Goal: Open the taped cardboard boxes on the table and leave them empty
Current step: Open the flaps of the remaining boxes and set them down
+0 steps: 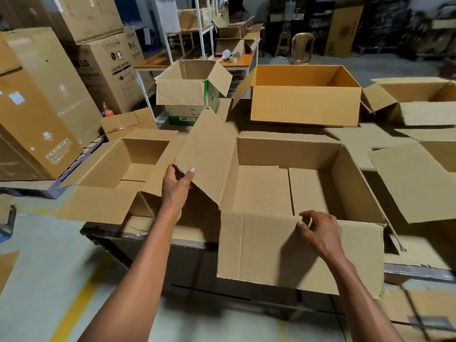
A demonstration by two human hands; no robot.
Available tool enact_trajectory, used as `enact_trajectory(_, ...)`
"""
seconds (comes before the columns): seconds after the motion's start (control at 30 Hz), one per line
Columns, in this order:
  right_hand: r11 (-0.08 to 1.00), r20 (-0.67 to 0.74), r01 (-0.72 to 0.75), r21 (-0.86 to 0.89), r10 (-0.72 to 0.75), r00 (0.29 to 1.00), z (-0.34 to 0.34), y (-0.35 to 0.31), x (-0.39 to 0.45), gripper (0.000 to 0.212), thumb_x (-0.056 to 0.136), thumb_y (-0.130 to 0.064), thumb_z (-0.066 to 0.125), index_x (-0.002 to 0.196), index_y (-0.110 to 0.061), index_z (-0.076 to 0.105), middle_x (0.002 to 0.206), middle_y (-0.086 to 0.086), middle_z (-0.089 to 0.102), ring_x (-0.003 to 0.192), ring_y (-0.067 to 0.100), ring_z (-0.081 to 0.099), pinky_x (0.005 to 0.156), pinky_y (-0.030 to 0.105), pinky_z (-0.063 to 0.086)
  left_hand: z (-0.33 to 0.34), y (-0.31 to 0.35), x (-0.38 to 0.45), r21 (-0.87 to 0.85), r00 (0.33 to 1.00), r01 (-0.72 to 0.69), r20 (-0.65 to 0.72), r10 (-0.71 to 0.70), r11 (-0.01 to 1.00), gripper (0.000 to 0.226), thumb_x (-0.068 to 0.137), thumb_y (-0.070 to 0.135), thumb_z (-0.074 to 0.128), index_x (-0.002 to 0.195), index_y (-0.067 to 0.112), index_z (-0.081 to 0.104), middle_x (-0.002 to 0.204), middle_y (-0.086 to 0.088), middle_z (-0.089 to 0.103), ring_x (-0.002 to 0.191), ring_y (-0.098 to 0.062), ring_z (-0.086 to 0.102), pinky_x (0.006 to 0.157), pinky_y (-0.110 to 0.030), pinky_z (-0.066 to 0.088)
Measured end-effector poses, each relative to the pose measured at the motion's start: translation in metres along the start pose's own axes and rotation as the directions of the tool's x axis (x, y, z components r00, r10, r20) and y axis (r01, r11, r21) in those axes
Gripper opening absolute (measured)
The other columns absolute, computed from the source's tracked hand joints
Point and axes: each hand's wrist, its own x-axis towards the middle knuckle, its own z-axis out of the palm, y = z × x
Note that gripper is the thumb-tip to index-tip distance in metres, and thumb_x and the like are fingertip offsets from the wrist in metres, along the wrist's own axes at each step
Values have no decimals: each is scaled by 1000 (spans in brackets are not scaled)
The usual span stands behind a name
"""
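A: Where was the box being worked on?

B: The middle box [291, 191] sat at the near edge of the tabletop [153, 239], directly in front of the person. Its top was open and its floor looked bare, just the bottom flaps showing.

A: And the hands?

B: The left hand [176, 187] had its grip curled round the lower edge of the left flap [209, 154], thumb on the inner face, holding it tilted up and outward. The right hand [318, 230] had its fingers curled over the top edge of the near flap [291, 250], which hung down over the front of the tabletop.

A: So which step was that?

B: Spreading the flaps of an opened box, I'd judge. It appeared empty, so the next move called for folding that left flap fully out, then letting go.

A: Anything around it?

B: An open smaller box [138, 161] just beside it on the left, an orange-lined open box [306, 104] behind, and 2 more open ones at the right edge. All looked opened; I saw no taped one
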Motion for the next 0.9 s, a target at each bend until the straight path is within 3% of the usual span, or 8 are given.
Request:
enact_trajectory(0.13, 1000, 21, 5, 15, -5, 1000, -4, 3, 1, 29, 88, -39, 70, 115, -29, 71, 104, -1, 71, 105, 26, 60, 96, 50, 49, 16, 46, 25, 94, 983, -135, 141, 121, 986, 64, 96, 25, 67, 152, 34, 36, 150, 2, 47, 129, -17, 51, 101, -38, 50)
enact_trajectory(0.27, 998, 55, 4, 58, -7, 998, -9, 4, 2, 29, 88, -37, 70, 116, -29, 70, 102, -3, 72, 104, 26, 61, 96, 49, 50, 24, 84, 56, 311, 958, -226, 243, 152, 923, 60, 95, 27, 67, 150, 37, 43, 154, 2, 46, 137, -21, 47, 99, -36, 47)
enact_trajectory(0.33, 996, 59, 11, 88, -16, 998, -12, 5, 3, 28, 89, -35, 69, 116, -28, 70, 100, -3, 73, 102, 25, 62, 96, 49, 50, 32, 98, 65, 478, 938, -271, 326, 118, 835, 65, 94, 25, 68, 152, 37, 41, 159, 0, 40, 143, -23, 40, 112, -45, 39)
enact_trajectory(0.43, 993, 64, 20, 113, -27, 998, -17, 4, 4, 27, 90, -32, 69, 116, -26, 70, 98, -2, 74, 100, 25, 63, 95, 49, 51, 47, 109, 73, 665, 909, -332, 415, 40, 669, 78, 89, 10, 73, 155, 32, 37, 161, -5, 36, 146, -26, 36, 113, -44, 36)
enact_trajectory(0.6, 985, 82, 18, 172, -32, 996, -25, 0, 7, 26, 92, -28, 68, 117, -23, 69, 98, -2, 75, 86, 17, 66, 93, 42, 53, 48, 100, 81, 754, 930, -318, 366, 33, 575, 86, 80, -7, 75, 152, 27, 43, 155, -7, 47, 136, -28, 49, 88, -32, 43)
enact_trajectory(0.7, 971, 114, -3, 238, -25, 993, -31, 1, 8, 27, 94, -28, 67, 120, -23, 68, 102, -1, 73, 88, 17, 67, 89, 40, 55, 37, 94, 82, 761, 935, -320, 350, 59, 565, 85, 80, -7, 74, 153, 25, 42, 154, -6, 47, 138, -28, 46, 92, -31, 40)
enact_trajectory(0.9, 930, 167, -9, 367, -56, 984, -37, -2, 7, 23, 95, -24, 66, 117, -23, 69, 101, -2, 73, 94, 11, 67, 78, 20, 51, 9, 92, 86, 810, 950, -297, 306, 67, 506, 85, 80, -5, 77, 152, 26, 44, 154, -9, 47, 137, -31, 46, 102, -41, 44)
